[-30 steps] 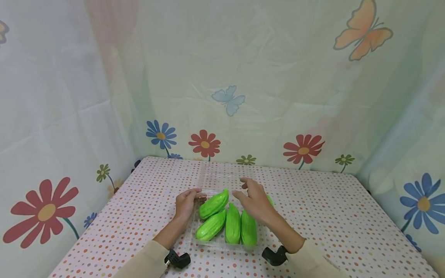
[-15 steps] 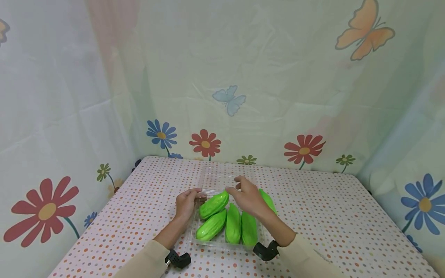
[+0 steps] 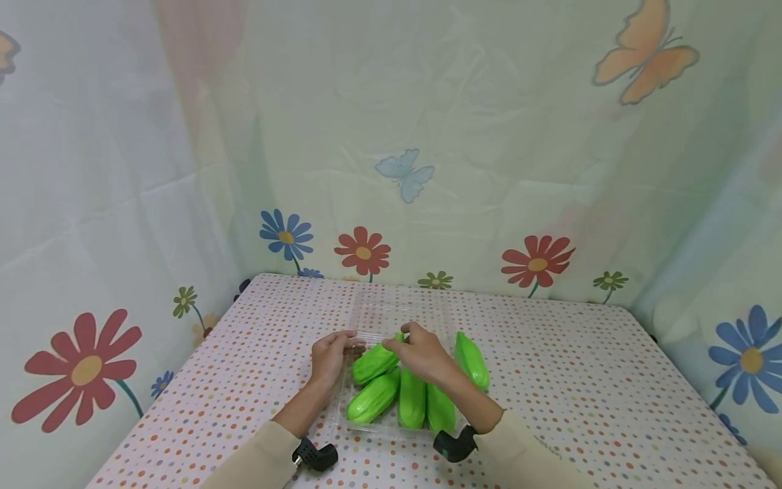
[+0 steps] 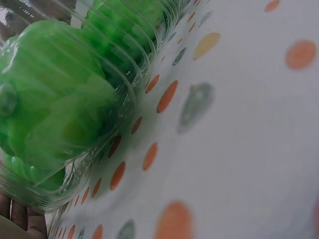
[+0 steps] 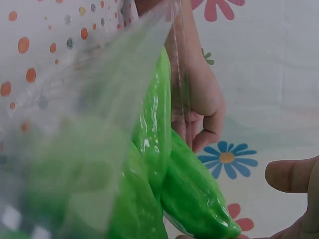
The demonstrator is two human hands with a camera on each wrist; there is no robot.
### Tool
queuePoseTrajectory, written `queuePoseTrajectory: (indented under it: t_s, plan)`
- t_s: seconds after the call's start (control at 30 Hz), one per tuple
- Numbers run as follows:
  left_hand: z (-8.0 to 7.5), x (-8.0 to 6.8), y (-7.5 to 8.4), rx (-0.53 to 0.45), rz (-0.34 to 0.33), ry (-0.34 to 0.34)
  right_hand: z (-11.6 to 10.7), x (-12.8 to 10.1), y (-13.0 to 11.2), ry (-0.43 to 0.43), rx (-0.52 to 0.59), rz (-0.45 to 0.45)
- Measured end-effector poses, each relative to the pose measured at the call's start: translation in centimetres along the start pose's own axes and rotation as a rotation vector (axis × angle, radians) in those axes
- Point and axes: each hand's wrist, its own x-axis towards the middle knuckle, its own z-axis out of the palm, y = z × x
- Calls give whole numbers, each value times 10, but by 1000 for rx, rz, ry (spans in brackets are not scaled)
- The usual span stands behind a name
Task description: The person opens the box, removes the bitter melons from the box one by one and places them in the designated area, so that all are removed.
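Note:
A clear plastic box [image 3: 391, 430] holds several bright green ridged gourds; two lie slanted at its left, including the back-left gourd [image 3: 370, 365]. My left hand [image 3: 328, 356] grips the box's back-left edge with curled fingers, seen through the plastic in the right wrist view. Over the box, my right hand [image 3: 427, 356] reaches to the tip of the back-left gourd. In the right wrist view its thumb [image 5: 289, 175] stands apart from the gourd tip [image 5: 202, 201]; a finger at the lower border lies close under it. Whether they touch, I cannot tell.
One more green gourd [image 3: 472, 361] lies on the dotted tablecloth, right of the box. The box's clear lid [image 3: 397, 309] is folded back behind it. Patterned curtains [image 3: 464, 204] with flowers and butterflies enclose the table at the back and sides.
My right hand has moved left across the box towards the back-left gourd's tip, uncovering the gourd on the right. The left hand stays at the box's edge.

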Motion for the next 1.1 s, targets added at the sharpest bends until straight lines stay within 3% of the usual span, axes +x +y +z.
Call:
queuePoseTrajectory:
  t_s: [0.2,0.6,0.87,1.0,1.1]
  plan:
    - [0,1,-2,24,14,6,8,2,-2,6,-9,-45]
    - [-1,1,0,48,-1,13,21,6,-10,-4,74,-199]
    - [0,2,2,120,-19,65,34,9,-11,15,82,-240]
    - [0,1,4,178,-25,74,41,11,-10,-10,81,-263]
    - [0,1,3,169,-37,76,45,11,-8,-40,100,-274]
